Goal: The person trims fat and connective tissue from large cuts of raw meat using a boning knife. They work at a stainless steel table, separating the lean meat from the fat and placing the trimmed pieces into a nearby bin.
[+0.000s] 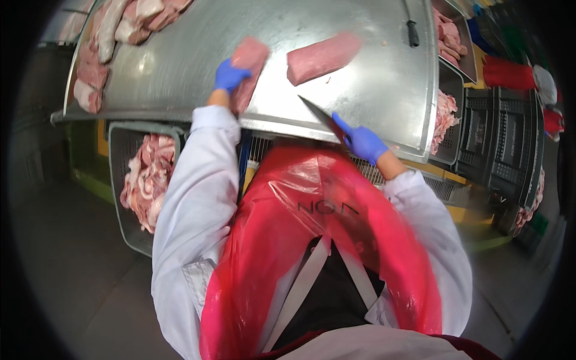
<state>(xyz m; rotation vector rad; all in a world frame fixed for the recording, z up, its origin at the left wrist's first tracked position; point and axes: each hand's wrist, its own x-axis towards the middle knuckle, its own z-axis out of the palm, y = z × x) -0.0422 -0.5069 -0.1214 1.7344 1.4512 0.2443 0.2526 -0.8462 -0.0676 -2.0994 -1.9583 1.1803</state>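
My left hand [231, 77], in a blue glove, grips a long pink piece of meat [249, 57] lying on the steel table [186, 54]. My right hand [366, 139], also gloved in blue, is closed on the handle of a long knife [319, 113], whose blade points up and left over the table's near part. A second pink piece of meat [318, 57] lies right of the first, above the knife tip. More cuts of meat [92, 84] are piled along the table's left side, and a black-handled tool [412, 33] lies near the right edge.
Below the table at left is a grey crate of trimmings [147, 180]. On the right stand a tray of meat [449, 37], a crate of trimmings [444, 114] and dark stacked crates [493, 135]. A person in red and white [510, 75] is at the far right.
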